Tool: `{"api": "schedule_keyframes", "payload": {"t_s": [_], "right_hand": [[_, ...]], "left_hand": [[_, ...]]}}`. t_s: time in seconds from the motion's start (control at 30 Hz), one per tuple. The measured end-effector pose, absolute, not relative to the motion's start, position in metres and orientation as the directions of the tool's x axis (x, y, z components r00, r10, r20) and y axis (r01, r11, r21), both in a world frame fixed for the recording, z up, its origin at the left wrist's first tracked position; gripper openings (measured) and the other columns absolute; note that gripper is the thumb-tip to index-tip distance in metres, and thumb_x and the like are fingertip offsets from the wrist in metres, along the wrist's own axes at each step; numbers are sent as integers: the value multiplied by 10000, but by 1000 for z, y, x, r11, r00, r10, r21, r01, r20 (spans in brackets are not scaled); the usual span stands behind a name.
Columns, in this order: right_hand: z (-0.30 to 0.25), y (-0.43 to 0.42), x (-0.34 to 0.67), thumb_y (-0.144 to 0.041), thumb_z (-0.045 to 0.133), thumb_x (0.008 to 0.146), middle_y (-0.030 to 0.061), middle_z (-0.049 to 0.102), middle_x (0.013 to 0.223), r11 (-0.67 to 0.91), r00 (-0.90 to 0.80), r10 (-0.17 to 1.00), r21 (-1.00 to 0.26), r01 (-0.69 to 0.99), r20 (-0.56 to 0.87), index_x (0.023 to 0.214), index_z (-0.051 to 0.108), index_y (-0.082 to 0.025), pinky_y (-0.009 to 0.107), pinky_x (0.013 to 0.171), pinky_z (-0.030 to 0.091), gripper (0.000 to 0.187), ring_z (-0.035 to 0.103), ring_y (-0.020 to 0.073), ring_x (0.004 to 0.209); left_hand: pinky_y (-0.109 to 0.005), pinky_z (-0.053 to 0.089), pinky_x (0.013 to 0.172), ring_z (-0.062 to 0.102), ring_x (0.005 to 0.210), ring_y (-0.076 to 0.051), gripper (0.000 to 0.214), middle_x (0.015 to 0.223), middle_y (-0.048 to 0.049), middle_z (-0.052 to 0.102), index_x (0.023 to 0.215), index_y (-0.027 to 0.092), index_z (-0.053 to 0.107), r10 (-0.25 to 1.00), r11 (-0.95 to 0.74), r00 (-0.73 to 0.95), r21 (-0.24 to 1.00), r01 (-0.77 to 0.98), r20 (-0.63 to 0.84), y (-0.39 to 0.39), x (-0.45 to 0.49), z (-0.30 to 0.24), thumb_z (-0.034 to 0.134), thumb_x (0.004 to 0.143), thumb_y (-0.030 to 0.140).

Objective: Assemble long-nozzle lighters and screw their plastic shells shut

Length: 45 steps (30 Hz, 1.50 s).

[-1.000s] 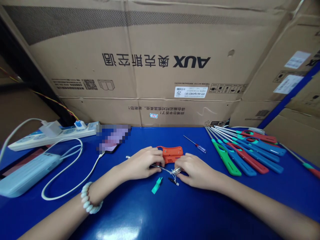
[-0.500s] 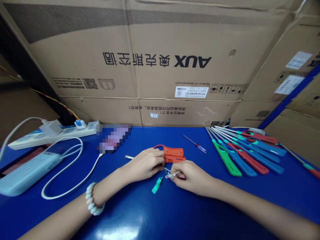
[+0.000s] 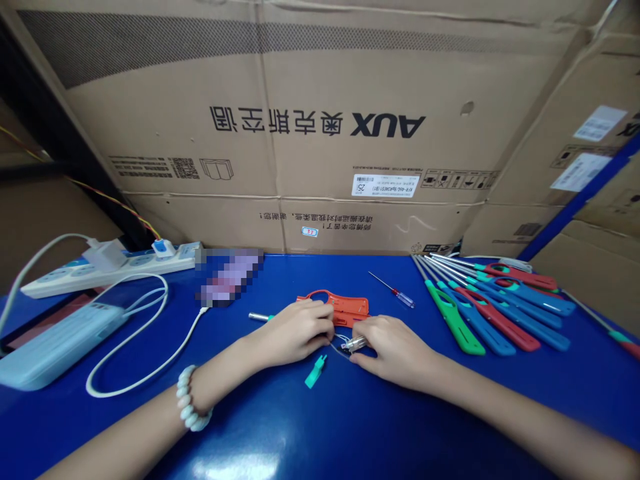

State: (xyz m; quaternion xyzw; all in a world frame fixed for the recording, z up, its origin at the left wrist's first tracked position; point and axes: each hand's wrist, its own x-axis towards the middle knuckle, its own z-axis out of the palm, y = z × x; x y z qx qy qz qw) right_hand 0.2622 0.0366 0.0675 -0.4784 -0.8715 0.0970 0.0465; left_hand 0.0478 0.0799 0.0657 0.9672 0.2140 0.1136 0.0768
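Two hands working close together at the middle of the blue tabletop (image 3: 250, 427). Right hand (image 3: 393, 347): thumb and fingers closed round a clear cylinder (image 3: 355, 344), its end poking out leftward. Left hand (image 3: 300, 331): fingers curled, tips down by some thin wires (image 3: 340, 337); the grip itself is hidden, so can't tell whether it pinches them or something else. Wires cross the gap between the hands. Orange casing (image 3: 350, 305) lies just beyond both hands, partly covered by the left. Metal tube (image 3: 259, 317) sticks out past the left hand; how far it runs underneath, can't see. Dark bit beside the cylinder, too small to make out.

Risks, judging from where I stand: wires look flimsy, so drawing the hands apart could strain one or tug it loose. Cylinder looks smooth; a slack pinch could let it slip and roll. Right knuckles sit close to the casing, so a careless turn could shove it askew. Teal piece (image 3: 315, 372) lies loose on the near side of the left fingertips; a brush of the hand could flick it off. Screwdriver (image 3: 404, 299), beyond the right hand, could roll if bumped. Fanned lighters (image 3: 493, 313) lie well to the right, probably safe.
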Motion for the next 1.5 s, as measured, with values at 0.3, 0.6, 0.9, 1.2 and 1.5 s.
{"api": "schedule_keyframes", "payload": {"t_s": [0.3, 0.6, 0.9, 1.2, 1.5], "right_hand": [[72, 40, 264, -262, 596, 799, 38, 660, 772, 527, -536, 844, -192, 828, 8, 763, 576, -178, 254, 596, 288, 94, 588, 187, 714], [71, 40, 260, -159, 518, 791, 12, 618, 682, 509, -516, 855, -255, 822, 44, 700, 562, -177, 241, 581, 277, 102, 534, 138, 626], [67, 32, 259, -195, 555, 806, -5, 620, 695, 560, -602, 798, -371, 741, 4, 743, 590, -182, 220, 598, 306, 73, 554, 135, 665], [63, 42, 262, -130, 531, 798, 12, 653, 759, 524, -525, 848, -278, 805, 79, 804, 604, -185, 242, 636, 327, 92, 569, 153, 695], [49, 42, 254, -95, 465, 853, 74, 644, 719, 666, -664, 735, 38, 745, 137, 776, 592, -145, 298, 662, 353, 158, 579, 192, 690]], "left_hand": [[-291, 375, 772, 549, 838, -161, 85, 850, -6, 575, 818, 190, 624, 482, -875, 852, 158, 457, 207, 77, 51, 63, 557, 839, 140], [-297, 328, 704, 516, 819, -178, 52, 831, -19, 580, 749, 174, 572, 542, -838, 806, 75, 541, 240, 72, 56, 62, 568, 795, 150], [-318, 354, 732, 510, 871, -193, 147, 961, -32, 558, 930, 181, 550, 528, -845, 806, 68, 531, 268, 71, 57, 61, 548, 794, 123], [-320, 373, 770, 516, 850, -192, 85, 906, -36, 567, 846, 176, 614, 504, -860, 817, 72, 506, 280, 74, 55, 55, 535, 832, 147], [-256, 411, 687, 547, 789, -163, 95, 846, -32, 587, 799, 166, 576, 519, -854, 818, 194, 483, 248, 74, 55, 54, 507, 819, 104]]}}
